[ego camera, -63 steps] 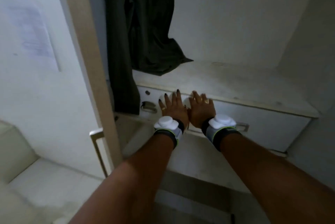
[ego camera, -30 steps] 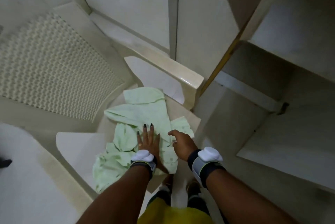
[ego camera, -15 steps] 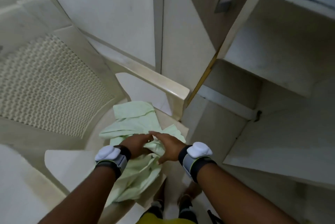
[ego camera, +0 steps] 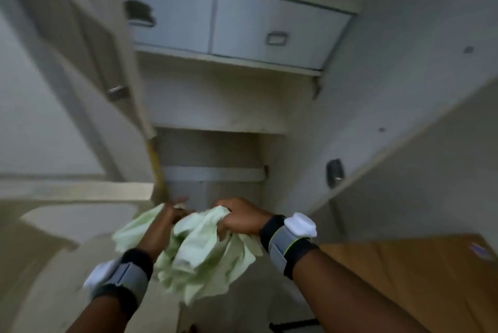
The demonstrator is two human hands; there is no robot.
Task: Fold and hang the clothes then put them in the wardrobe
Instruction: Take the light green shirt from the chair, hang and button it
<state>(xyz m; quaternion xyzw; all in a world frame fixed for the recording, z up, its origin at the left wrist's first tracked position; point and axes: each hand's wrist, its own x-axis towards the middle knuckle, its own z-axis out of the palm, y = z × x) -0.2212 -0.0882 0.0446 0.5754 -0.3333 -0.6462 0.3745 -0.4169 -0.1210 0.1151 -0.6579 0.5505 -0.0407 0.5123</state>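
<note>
Before the wardrobe (ego camera: 215, 101), my left hand (ego camera: 164, 222) and right hand (ego camera: 239, 216) clamp the crumpled pale green garment (ego camera: 204, 254); it hangs beneath both fists; right hand nearer the wardrobe.

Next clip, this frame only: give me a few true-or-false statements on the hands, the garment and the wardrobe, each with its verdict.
1. The left hand and the right hand both grip the light green garment. True.
2. The garment is folded into a neat flat square. False: it hangs bunched and crumpled from the hands.
3. The garment is on a hanger. False: no hanger shows; only the hands hold it.
4. The two drawers in the wardrobe are shut. True.
</note>
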